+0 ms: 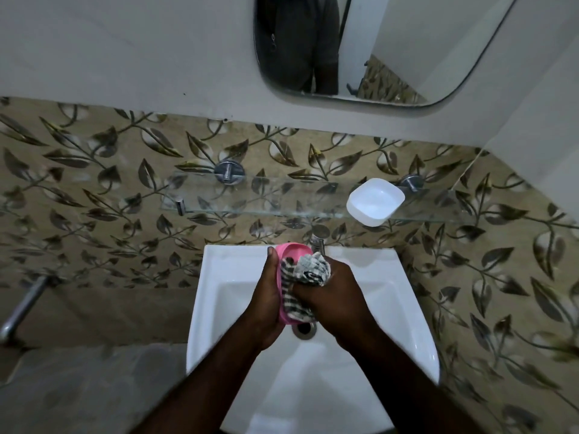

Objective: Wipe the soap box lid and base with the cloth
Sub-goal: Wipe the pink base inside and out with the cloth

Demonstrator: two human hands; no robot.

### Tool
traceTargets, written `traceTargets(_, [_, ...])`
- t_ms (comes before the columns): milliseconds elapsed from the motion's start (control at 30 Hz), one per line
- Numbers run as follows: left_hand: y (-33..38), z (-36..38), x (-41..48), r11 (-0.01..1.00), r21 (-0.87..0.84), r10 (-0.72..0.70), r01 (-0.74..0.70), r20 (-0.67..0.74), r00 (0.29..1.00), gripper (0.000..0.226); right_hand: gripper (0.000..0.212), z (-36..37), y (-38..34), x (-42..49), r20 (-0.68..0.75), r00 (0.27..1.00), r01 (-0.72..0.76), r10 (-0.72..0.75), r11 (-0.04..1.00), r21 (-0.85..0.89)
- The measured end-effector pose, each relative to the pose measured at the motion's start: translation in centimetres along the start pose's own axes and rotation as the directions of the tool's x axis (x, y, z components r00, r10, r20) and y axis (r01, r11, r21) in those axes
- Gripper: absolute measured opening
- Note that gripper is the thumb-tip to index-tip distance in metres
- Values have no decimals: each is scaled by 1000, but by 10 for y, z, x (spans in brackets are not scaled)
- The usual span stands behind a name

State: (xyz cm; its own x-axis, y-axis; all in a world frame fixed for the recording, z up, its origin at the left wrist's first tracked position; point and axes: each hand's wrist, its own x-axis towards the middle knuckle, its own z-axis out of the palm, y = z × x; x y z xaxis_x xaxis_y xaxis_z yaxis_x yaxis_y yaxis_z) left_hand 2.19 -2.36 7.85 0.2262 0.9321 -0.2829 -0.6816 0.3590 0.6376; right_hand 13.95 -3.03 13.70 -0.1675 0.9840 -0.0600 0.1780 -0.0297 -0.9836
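Over the white sink (219,277), my left hand (266,296) grips a pink soap box part (291,250) along its left edge, held on end. My right hand (332,292) is closed on a grey and white striped cloth (308,270), which is pressed into the hollow of the pink part. A white soap box part (375,202) lies hollow side up on the glass shelf (250,195) to the upper right, apart from both hands. I cannot tell which part is the lid and which the base.
A chrome tap (318,238) stands just behind the hands, and the drain (303,329) lies below them. A mirror (376,48) hangs above the shelf. A metal bar (22,308) juts from the wall at the left.
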Motion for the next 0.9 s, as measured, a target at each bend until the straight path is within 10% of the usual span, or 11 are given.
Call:
traceTargets(267, [5, 12, 3, 990, 127, 74, -69, -35, 997, 59, 21, 0, -15, 19, -125, 990, -36, 62, 978, 205])
traceTargets(433, [21, -2, 1, 982, 189, 35, -28, -34, 999, 59, 23, 12, -3, -6, 74, 992, -105, 98, 989, 104])
traceTargets(633, [15, 11, -5, 994, 90, 74, -67, -73, 995, 49, 25, 17, -14, 20, -151, 983, -53, 100, 957, 285])
traceTargets(900, [35, 4, -12, 996, 84, 36, -33, -36, 999, 61, 21, 9, -15, 3, 157, 985, -96, 72, 984, 147])
